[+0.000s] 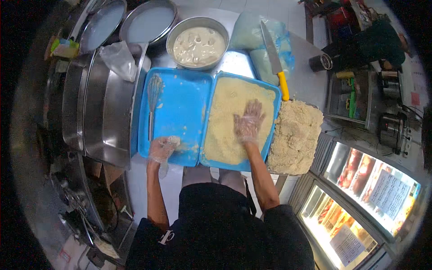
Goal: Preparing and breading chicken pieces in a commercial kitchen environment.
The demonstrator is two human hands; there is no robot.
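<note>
My right hand point(250, 122), in a clear plastic glove, lies palm down with spread fingers on the pale breadcrumbs point(223, 116). These crumbs fill a blue plastic tray point(201, 158). My left hand point(161, 148), also gloved, hangs over the near left corner of a second blue tray point(179, 111). Its fingers curl inward and carry pale batter; whether something sits inside them is hidden. In that left tray a wire whisk point(152, 106) rests along the left side, among batter smears. Right of the crumb tray, a heap of coarser coated pieces or crumbs point(297, 138) fills another tray.
Beyond the trays stands a round metal pan of batter point(199, 47). A yellow-handled knife point(275, 57) lies on plastic bags point(249, 32). Steel containers point(111, 108) and a crumpled plastic bag point(118, 60) are at left. Lit display cabinets point(371, 182) stand right; another person point(368, 45) is at upper right.
</note>
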